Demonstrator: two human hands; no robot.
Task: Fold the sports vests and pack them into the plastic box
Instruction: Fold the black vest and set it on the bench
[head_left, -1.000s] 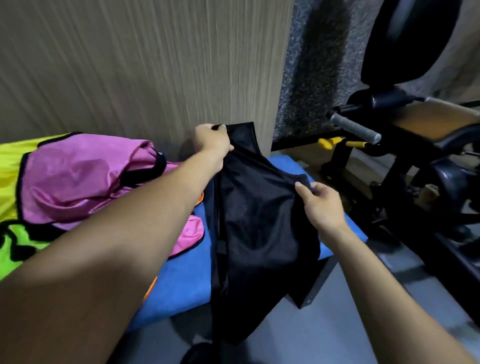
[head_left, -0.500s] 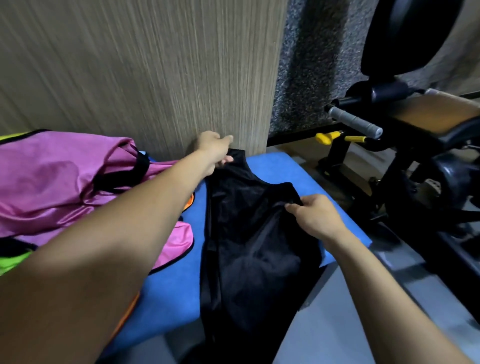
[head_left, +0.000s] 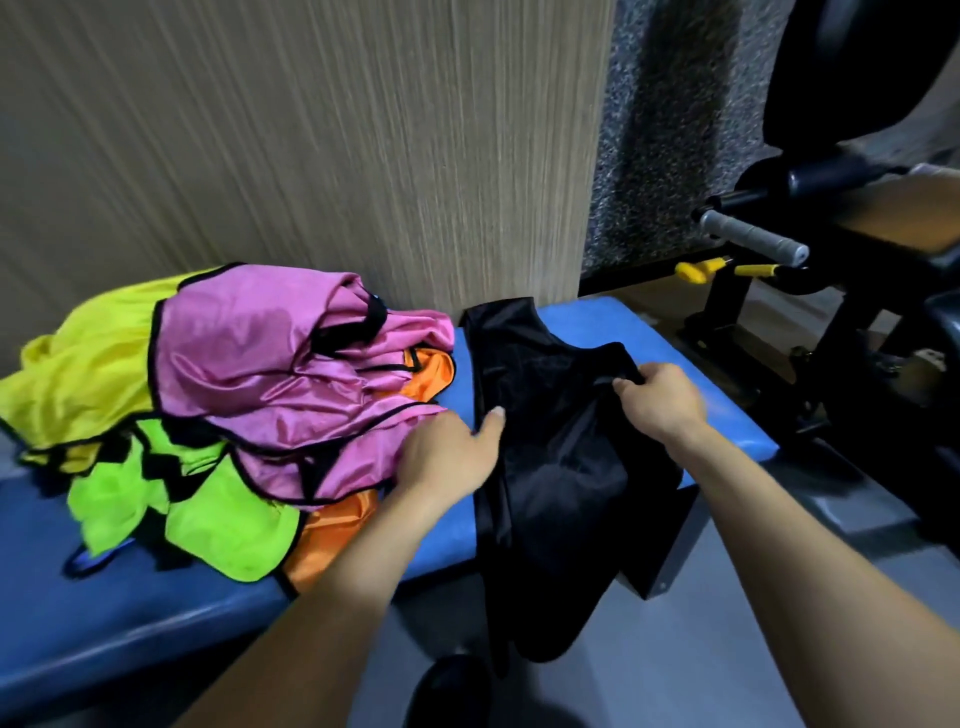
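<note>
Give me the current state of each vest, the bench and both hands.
black vest: spread on the bench, unfolded, lower part hanging off the front edge
pink vest: crumpled, on top of the pile
yellow vest: crumpled in the pile
green vest: crumpled in the pile
orange vest: mostly buried
blue bench: holding all vests
left hand: open, at the black vest's edge
right hand: pinching the black vest
</note>
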